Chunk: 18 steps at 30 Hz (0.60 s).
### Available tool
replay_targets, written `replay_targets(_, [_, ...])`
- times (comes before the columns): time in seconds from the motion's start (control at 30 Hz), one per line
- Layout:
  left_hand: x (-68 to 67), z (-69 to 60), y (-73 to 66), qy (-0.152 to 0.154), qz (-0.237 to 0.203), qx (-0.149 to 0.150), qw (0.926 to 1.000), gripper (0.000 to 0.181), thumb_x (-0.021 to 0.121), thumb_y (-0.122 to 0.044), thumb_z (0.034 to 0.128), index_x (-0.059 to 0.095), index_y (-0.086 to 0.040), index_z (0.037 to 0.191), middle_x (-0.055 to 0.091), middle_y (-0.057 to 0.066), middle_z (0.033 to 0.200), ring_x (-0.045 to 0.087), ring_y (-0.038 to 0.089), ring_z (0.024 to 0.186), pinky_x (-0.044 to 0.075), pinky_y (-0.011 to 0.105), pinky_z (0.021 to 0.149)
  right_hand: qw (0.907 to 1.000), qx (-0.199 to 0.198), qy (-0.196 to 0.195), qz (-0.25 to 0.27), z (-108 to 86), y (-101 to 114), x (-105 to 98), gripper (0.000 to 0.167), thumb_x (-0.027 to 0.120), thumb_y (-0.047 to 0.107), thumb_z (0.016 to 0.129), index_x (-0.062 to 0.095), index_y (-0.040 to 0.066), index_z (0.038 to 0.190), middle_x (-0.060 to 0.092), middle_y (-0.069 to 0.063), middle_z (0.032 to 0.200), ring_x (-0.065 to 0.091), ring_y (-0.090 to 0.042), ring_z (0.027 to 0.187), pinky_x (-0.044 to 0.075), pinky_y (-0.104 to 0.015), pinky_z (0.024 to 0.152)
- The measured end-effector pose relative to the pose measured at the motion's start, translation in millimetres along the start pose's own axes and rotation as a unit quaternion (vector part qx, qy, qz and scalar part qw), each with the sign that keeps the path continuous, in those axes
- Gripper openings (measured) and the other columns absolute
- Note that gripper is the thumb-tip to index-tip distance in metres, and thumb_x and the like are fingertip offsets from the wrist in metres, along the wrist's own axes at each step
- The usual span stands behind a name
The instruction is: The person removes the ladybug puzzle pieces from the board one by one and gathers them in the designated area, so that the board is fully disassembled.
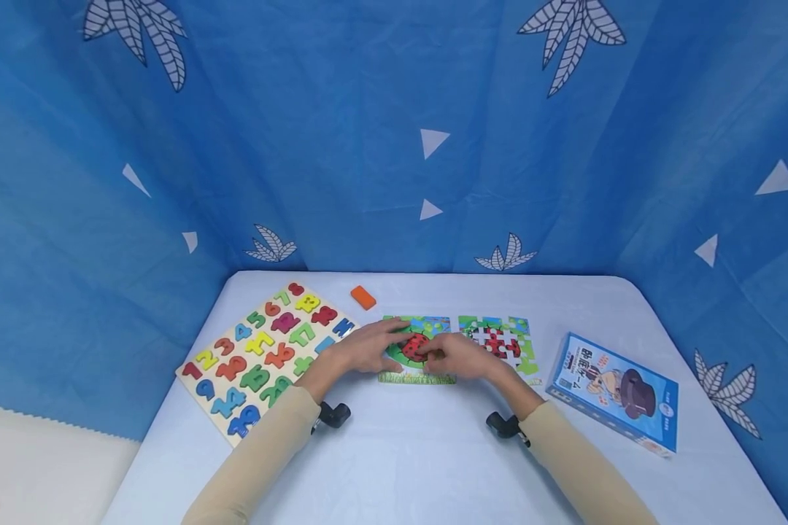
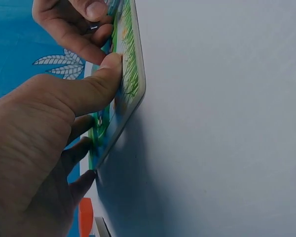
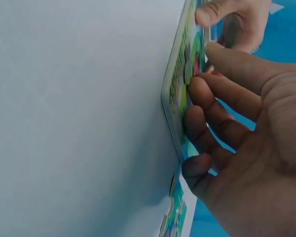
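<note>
A ladybug jigsaw puzzle board [image 1: 419,378] with a grass strip lies at the table's middle. My left hand [image 1: 368,347] rests over its left side, fingers spread, the thumb [image 2: 111,66] pressing on the board near the grass. My right hand [image 1: 462,356] is over the board's right part. In the right wrist view, its thumb and index finger pinch a slightly raised puzzle piece [image 3: 188,66] at the board, the other fingers curled beside them. Much of the ladybug picture is hidden by the hands. Right of it lies a second ladybug puzzle [image 1: 528,348] of loose-looking pieces with white gaps.
A number board [image 1: 218,417] with colourful digits lies at the left, partly under the left forearm. An orange block [image 1: 363,297] is behind the puzzle. A blue box [image 1: 613,390] with a top hat picture stands at the right. Blue cloth [image 1: 381,146] surrounds the white table [image 1: 420,467].
</note>
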<state>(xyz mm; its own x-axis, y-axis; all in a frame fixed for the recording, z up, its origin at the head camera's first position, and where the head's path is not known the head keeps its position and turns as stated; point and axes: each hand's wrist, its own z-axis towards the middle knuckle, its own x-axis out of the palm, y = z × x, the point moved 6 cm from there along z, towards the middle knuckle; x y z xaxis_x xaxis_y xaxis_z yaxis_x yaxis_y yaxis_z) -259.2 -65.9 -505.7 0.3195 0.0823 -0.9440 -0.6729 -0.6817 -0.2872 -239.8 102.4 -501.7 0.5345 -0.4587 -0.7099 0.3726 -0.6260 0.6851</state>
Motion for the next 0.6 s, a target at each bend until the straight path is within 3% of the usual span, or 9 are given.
replay_targets(0.13, [0.4,-0.3,0.3,0.001,-0.007,0.002,1.0,0.074,0.069,-0.05,0.0922,0.041,-0.022,0.155,0.024,-0.001,0.167,0.019,0.024,0.154,0.027,0.045,0.121,0.9996,-0.004,-0.003,-0.026,0.7,5.0,2.2,0.036,0.072,0.022,0.095,0.069,0.013,0.129,0.062,0.005,0.088,0.055,-0.01,0.07,0.049,-0.027,0.061])
replay_targets(0.37, [-0.1,-1.5,1.4,0.001,-0.013,0.005,0.9999,0.076,0.069,-0.052,0.0912,0.041,-0.023,0.155,0.024,-0.001,0.167,0.019,0.025,0.154,0.027,0.046,0.121,0.9974,-0.027,-0.034,-0.057,0.6,8.9,3.6,0.033,0.077,0.019,0.09,0.074,0.015,0.122,0.065,0.002,0.109,0.057,-0.014,0.096,0.051,-0.031,0.078])
replay_targets(0.6, [-0.5,-0.7,2.5,0.002,-0.008,0.01,0.9999,0.077,0.068,-0.054,0.0911,0.04,-0.024,0.156,0.024,-0.001,0.167,0.019,0.023,0.154,0.026,0.045,0.121,0.9965,-0.03,-0.043,-0.065,2.5,10.8,7.7,0.034,0.079,0.018,0.088,0.074,0.014,0.121,0.064,0.001,0.109,0.058,-0.014,0.099,0.053,-0.033,0.083])
